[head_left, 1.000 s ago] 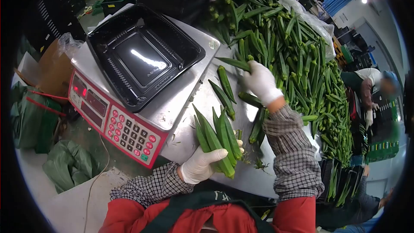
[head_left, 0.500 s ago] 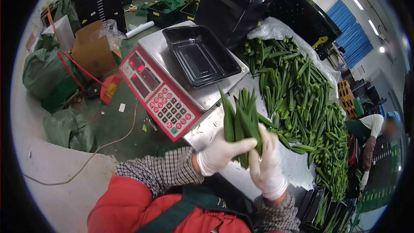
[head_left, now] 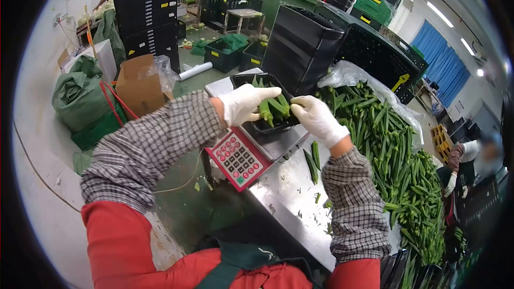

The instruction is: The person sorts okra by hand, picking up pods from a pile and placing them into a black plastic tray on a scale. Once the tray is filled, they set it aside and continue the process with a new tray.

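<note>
Okra bundle [head_left: 273,108] sits in the black tray [head_left: 266,127] on the scale [head_left: 238,159], upper centre of frame, with the left hand [head_left: 245,104] wrapped around it and the right hand [head_left: 317,119], fingers pressed together, against its ends, apparently keeping the pods aligned.

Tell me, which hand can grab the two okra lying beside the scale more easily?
Probably the right hand: it is closest to the loose okra. The left hand is gripping a bunch of okra over the black tray.
</note>
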Demonstrator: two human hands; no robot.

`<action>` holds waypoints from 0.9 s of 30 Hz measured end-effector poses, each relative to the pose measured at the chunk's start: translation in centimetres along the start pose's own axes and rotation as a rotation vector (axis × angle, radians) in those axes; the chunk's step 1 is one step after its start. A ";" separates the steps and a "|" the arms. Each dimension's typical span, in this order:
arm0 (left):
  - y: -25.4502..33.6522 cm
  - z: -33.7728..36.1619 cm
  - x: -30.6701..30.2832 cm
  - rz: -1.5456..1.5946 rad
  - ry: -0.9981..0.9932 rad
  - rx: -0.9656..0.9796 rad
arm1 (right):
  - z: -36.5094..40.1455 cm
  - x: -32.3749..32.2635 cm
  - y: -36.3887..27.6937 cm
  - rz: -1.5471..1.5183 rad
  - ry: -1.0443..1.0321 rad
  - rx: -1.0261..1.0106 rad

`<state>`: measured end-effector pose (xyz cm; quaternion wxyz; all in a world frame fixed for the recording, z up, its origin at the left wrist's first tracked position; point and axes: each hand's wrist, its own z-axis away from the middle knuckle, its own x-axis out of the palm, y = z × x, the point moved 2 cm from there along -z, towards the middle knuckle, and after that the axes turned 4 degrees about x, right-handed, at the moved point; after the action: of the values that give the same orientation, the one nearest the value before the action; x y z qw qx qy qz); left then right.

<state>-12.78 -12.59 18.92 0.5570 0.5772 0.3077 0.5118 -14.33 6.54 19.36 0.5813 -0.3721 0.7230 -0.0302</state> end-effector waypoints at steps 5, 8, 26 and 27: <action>5.2 2.8 -2.9 -0.184 -0.014 0.159 | 5.6 -4.2 3.4 -0.023 0.086 0.089; 7.7 4.3 -5.0 -0.130 0.092 0.521 | 9.3 -4.8 6.3 0.110 0.104 0.192; 0.7 -2.0 -0.1 -1.812 -0.463 1.041 | 18.3 4.8 9.4 0.191 -0.010 0.564; 0.6 -2.2 0.5 -1.794 -0.541 1.007 | 18.6 4.6 9.3 0.189 -0.027 0.599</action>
<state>-14.82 -11.46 19.28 0.4775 0.3980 0.6627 -0.4176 -3.12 17.83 5.13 0.6749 -0.1160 0.7055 -0.1826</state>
